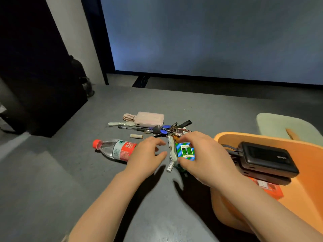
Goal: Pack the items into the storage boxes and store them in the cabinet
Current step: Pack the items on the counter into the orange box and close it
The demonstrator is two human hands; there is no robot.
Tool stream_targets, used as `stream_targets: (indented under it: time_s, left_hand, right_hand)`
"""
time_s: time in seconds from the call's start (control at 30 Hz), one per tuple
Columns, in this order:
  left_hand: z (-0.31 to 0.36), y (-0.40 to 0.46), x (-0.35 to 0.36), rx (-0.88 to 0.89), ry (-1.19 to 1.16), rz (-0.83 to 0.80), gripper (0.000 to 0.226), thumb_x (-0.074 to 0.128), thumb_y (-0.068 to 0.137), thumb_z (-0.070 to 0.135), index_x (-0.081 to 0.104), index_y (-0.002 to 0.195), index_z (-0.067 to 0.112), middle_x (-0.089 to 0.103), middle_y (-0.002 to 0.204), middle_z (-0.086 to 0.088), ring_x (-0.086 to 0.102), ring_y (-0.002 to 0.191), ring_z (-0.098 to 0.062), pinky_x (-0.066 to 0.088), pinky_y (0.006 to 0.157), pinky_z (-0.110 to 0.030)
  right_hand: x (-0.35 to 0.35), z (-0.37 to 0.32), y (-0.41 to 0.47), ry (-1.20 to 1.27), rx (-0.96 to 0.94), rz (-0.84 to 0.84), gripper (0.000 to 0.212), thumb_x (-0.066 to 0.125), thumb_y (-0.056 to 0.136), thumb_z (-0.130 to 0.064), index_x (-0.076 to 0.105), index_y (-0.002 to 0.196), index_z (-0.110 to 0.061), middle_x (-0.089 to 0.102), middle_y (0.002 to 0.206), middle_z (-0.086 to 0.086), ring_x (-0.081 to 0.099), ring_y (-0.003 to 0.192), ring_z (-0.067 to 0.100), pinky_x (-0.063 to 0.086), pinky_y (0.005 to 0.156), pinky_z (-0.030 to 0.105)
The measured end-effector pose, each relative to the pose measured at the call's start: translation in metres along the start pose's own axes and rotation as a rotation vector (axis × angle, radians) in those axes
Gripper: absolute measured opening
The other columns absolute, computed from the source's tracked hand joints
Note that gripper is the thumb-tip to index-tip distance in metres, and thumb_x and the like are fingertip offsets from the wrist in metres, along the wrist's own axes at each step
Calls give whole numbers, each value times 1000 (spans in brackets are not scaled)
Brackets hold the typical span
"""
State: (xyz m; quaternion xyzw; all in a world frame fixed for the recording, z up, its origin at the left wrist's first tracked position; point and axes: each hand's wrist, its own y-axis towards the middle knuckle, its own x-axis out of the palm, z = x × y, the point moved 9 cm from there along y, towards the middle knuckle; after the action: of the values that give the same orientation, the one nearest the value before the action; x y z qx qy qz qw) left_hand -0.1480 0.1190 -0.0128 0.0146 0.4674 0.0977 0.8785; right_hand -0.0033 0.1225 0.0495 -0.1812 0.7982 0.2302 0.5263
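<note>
My right hand [197, 154] is pinching one card [185, 151]; my left hand [148, 154] is hovering spread beside it. The orange box [297, 154] is holding two black power banks [267, 159].

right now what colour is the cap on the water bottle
Red, on the water bottle lying on the floor; the head view shows it clearly.

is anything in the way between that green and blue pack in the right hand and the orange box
Nothing visible blocks it. The right hand pinches the green and blue pack just left of the orange box, with only bare floor between. Inside, black power banks take the near left part.
</note>
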Motion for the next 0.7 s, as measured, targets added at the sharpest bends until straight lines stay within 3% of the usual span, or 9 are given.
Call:
stream_targets:
  time_s: [0.17,0.27,0.37,0.57,0.7]
  left_hand:
    - [-5,31,32,-29,56,-65,23,63,81,37,64,99,22,63,103,2,59,96,-19,46,78,-30]
    - [-11,37,51,-45,38,-127,19,64,79,41,58,77,23,63,83,2,60,82,-21,49,69,-32]
    - [-18,36,63,-63,13,-157,24,63,77,37,47,64,23,59,71,4,58,73,-22,42,59,-28]
    - [-28,33,51,-65,-15,-145,11,55,79,21,53,70,17,60,77,-2,55,77,-24,39,60,-29]
    - [-38,25,27,-62,69,-89,9,52,81,20,57,77,14,62,81,-5,56,82,-27,40,63,-32]
  right_hand:
    - [37,-1,-6,-26,169,8,44,60,82,-22,48,124,-27,51,126,-6,42,119,16,35,94,26]
    - [40,3,-8,-86,234,97,46,53,85,-14,44,129,-23,49,128,-2,40,119,19,33,97,26]
    - [48,-1,-3,-138,238,117,54,52,84,-10,38,135,-20,45,132,0,37,123,20,33,101,28]
    - [89,26,-6,-26,398,59,69,54,87,-12,20,146,-13,27,147,6,24,135,21,21,111,27]
    - [107,55,-7,66,587,65,76,58,89,-33,16,147,-8,20,149,12,23,136,27,24,114,36]
